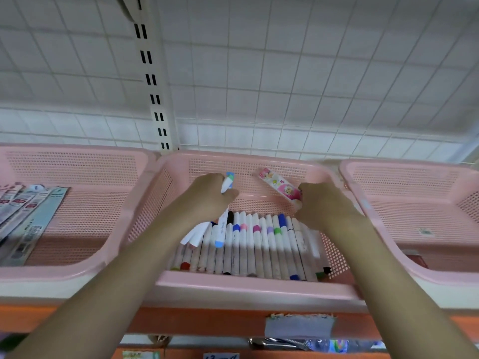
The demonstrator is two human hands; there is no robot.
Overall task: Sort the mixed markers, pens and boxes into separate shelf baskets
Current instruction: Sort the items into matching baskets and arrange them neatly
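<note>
Both hands inside middle basket (166,193), left hand (207,198) curled round a few markers (225,203), right hand (324,203) gripping pink box (281,186), row of markers (259,244) on basket floor, packets (28,216) in left basket (98,177), right basket (414,203) alongside.

Head view looks down, close over the middle basket (255,283)

both hands are in the middle basket (166,187). the left hand (207,195) grips white markers (224,221) above the marker row (259,244); the right hand (324,203) holds a pink box (280,186). packets (28,216) lie in the left basket (77,164).
</note>
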